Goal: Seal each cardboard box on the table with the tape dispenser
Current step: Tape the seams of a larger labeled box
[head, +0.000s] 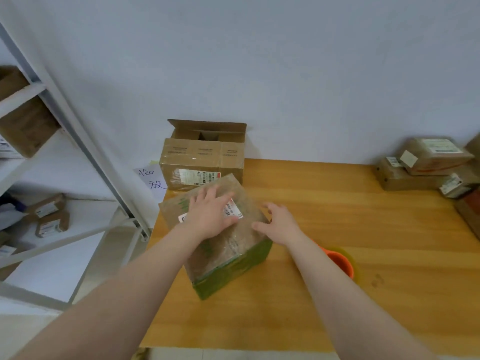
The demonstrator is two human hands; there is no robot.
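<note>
Resting hands (210,216) on box (228,255), turned askew

Table (337,203) is smooth varnished wood; box (220,245) is matt cardboard under glossy tape; shelf frame (85,152) is painted metal.

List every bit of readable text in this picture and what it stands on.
"临" and "放": handwritten in blue on the white paper sheet beside the open cardboard box.
Printed label on the open cardboard box's front: too small to read.
White label on the taped box, partly under the left hand: too blurred to read.
Labels on the stacked parcels at the right: blurred.
</note>
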